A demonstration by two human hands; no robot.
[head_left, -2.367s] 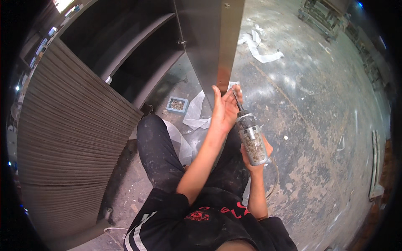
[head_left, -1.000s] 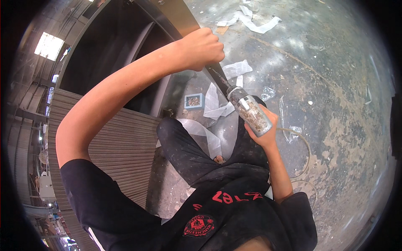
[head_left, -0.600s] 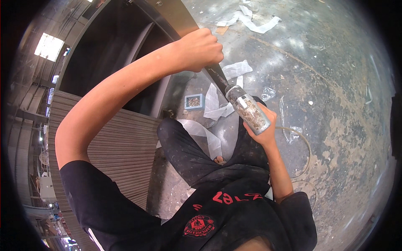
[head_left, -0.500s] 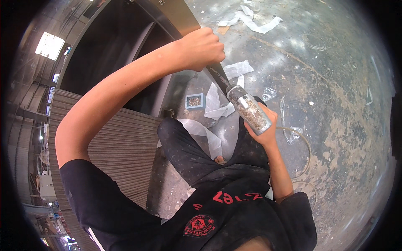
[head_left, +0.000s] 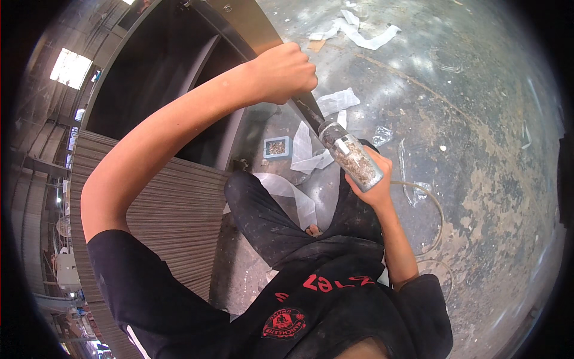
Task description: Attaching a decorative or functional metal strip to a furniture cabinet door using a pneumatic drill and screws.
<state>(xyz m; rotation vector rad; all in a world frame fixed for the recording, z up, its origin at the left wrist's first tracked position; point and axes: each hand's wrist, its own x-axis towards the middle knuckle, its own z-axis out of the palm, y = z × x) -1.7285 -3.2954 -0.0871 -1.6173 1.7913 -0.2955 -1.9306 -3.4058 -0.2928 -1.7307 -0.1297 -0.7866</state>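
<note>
My left hand [head_left: 288, 73] is closed over the edge of a brownish metal panel [head_left: 251, 27] on the dark cabinet [head_left: 155, 66] at the upper left. Its fingers are curled tight. In my right hand [head_left: 376, 179] is a worn, silver air drill [head_left: 351, 154] with scuffed labels on its barrel. The drill's nose points up and left at the panel's narrow edge, a little below my left hand. Whether the bit touches the panel I cannot tell. A thin hose [head_left: 441, 215] curves away behind my right wrist.
A small blue-grey tray [head_left: 278, 157] of tiny metal pieces lies on the concrete floor [head_left: 478, 149]. White wrapping strips [head_left: 305, 146] are strewn between the cabinet and my legs, with more farther off [head_left: 371, 39]. Clear plastic scraps [head_left: 382, 134] lie right of the drill. A ribbed brown surface [head_left: 173, 209] fills the left.
The drill has shifted slightly up and left, its nose nearer the panel's edge. My left hand keeps its grip on the panel, with only a tiny shift in view.
</note>
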